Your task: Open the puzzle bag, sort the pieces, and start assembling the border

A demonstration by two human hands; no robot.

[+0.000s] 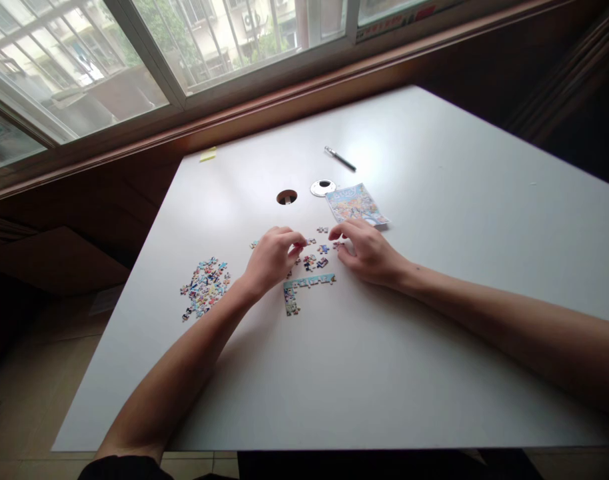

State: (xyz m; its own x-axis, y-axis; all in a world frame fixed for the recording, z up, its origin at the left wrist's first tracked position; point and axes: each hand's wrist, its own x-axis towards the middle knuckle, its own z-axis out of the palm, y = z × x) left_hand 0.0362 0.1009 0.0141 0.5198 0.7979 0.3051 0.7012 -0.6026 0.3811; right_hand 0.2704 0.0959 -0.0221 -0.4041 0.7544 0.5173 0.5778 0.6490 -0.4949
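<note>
My left hand (276, 257) is closed in a pinch over the loose jigsaw pieces, with a small reddish jigsaw piece (298, 246) between thumb and fingertips, partly hidden. To its right, my right hand (369, 252) has thumb and forefinger apart, close around another jigsaw piece (338, 245); I see no firm grip on it. Between the hands lie several loose pieces, among them a blue one (323, 249). Just below them, joined pieces form an L-shaped puzzle corner (309, 281), its long side along the top and its short side down the left.
A heap of jigsaw pieces (205, 287) lies left of my left forearm. Beyond my right hand is a colourful picture box or booklet (357, 203). Farther back are a round cable hole (286, 197), its cover (323, 188), a pen (340, 159) and yellow notes (208, 154).
</note>
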